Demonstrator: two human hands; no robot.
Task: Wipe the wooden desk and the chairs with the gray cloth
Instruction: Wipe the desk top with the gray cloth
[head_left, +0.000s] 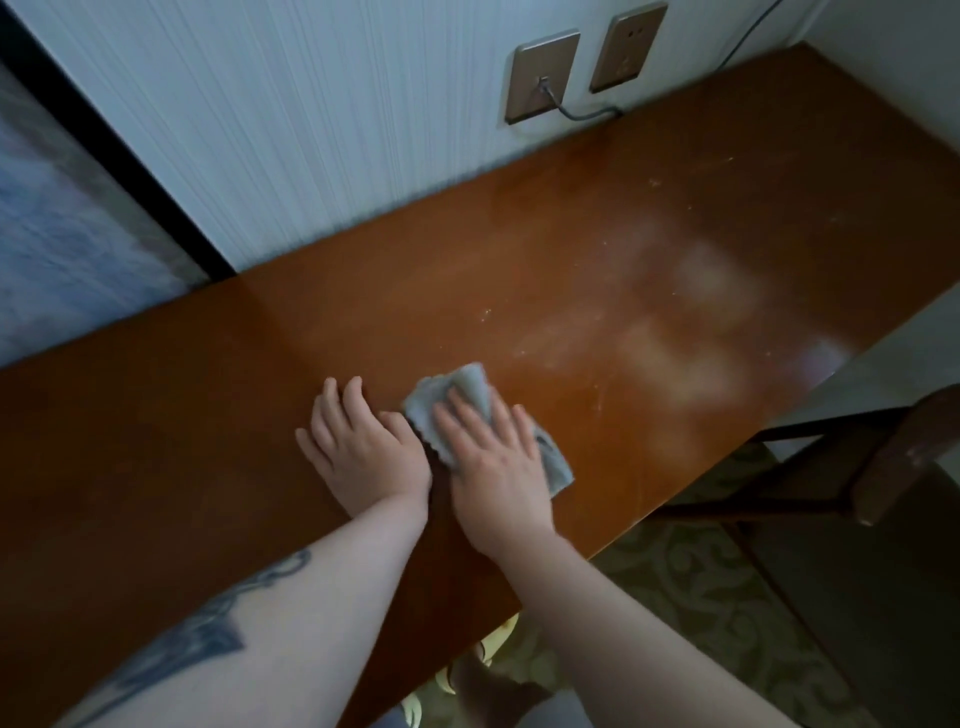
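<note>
I saw the gray cloth (470, 397) lying flat on the bench (571, 270) under my right hand (493, 457), fingers (457, 415) straight and spread; my left hand (358, 441) rested flat just beside it.

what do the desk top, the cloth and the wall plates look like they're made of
Desk: wood or wood veneer with a glossy reddish-brown finish; it reflects pale light patches and shows specks.
Cloth: soft gray fabric, possibly microfiber; it crumples and folds under the right hand.
Wall plates: smooth bronze-toned metal or plastic with a dull sheen; which one cannot be told.
</note>
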